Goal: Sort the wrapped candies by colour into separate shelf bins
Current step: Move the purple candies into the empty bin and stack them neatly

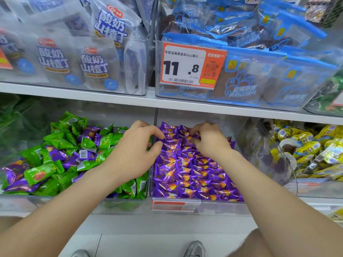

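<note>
Shop shelf, mid-sort. Curled left hand point(137, 145) at left edge of purple bin point(213, 205), hold unclear; pinched purple candies point(189, 173) with right hand point(209, 141). Next, likely: purple strays point(55, 154) from mixed bin point(120, 206).

Bright, even overhead store light — shadows soft, only a dim band under the long white shelf board point(92, 96). Specular glare on the shiny purple foil-wrapped candies point(194, 173) and the curved clear plastic bin wall point(269, 154) (worst there). Wide-angle bowing toward the edges; frosted white snack pouches point(55, 58) top left look soft and hazy — centre is sharp.
</note>
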Demonstrator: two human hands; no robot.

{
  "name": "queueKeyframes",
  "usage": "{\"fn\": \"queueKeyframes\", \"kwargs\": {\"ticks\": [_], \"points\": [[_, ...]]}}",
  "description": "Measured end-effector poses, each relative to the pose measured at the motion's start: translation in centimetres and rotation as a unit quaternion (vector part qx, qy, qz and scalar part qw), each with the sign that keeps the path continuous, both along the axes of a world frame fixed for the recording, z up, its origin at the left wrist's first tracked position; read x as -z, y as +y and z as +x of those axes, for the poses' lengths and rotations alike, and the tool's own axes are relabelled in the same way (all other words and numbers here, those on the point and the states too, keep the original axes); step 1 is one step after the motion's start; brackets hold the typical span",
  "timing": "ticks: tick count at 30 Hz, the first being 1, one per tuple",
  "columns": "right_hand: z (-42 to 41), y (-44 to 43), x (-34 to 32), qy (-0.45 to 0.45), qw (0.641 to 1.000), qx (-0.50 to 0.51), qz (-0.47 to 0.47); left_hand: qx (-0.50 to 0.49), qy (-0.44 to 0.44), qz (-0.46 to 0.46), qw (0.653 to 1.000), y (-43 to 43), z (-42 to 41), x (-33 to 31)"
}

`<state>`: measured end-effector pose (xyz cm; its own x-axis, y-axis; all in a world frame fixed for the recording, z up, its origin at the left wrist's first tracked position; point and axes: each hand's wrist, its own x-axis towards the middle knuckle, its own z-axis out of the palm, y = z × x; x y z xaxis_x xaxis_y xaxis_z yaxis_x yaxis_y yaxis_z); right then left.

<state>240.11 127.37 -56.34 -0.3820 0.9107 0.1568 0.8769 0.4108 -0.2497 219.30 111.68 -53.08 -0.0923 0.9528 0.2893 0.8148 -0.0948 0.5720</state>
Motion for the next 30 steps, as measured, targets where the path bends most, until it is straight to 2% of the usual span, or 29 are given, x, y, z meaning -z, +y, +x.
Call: {"fn": "queueKeyframes", "kwargs": {"ticks": [5, 11, 13, 16, 21, 25, 28, 30], "points": [[-1.3, -3.1, -2.3, -0.012, 0.999, 0.004, 0.038, -0.007, -0.007, 0.004, 1.0, -0.6, -0.1, -0.5], [-5.2, -10.7, -5.8, 0.143, 0.986, -0.087, 0.008, -0.006, -0.04, 0.01, 0.999, -0.8, -0.7, -1.0], [-7.0, -13.0, -6.4, 0.162, 0.977, -0.134, 0.012, -0.003, -0.041, -0.006, 0.999, -1.3, -1.5, -1.5], [-9.3, -14.8, -6.5, 0.178, 0.966, -0.186, 0.022, -0.042, 0.005, -0.036, 0.998, -2.6, -3.8, -2.4], [-12.1, -15.2, -6.0, 0.139, 0.963, -0.23, 0.007, -0.146, 0.097, -0.173, 0.969, -5.2, -10.0, -2.2], [-13.7, -14.5, -5.0, 0.02, 0.948, -0.314, -0.044, -0.195, 0.179, -0.282, 0.922, -7.4, -13.8, -1.6], [-15.5, -13.8, -4.0, -0.058, 0.948, -0.312, -0.024, -0.197, 0.17, -0.355, 0.898, -8.5, -15.7, -1.3], [-17.0, -13.4, -3.6, -0.06, 0.953, -0.298, -0.009, -0.163, 0.167, -0.381, 0.895, -8.9, -16.8, -1.1]]}}
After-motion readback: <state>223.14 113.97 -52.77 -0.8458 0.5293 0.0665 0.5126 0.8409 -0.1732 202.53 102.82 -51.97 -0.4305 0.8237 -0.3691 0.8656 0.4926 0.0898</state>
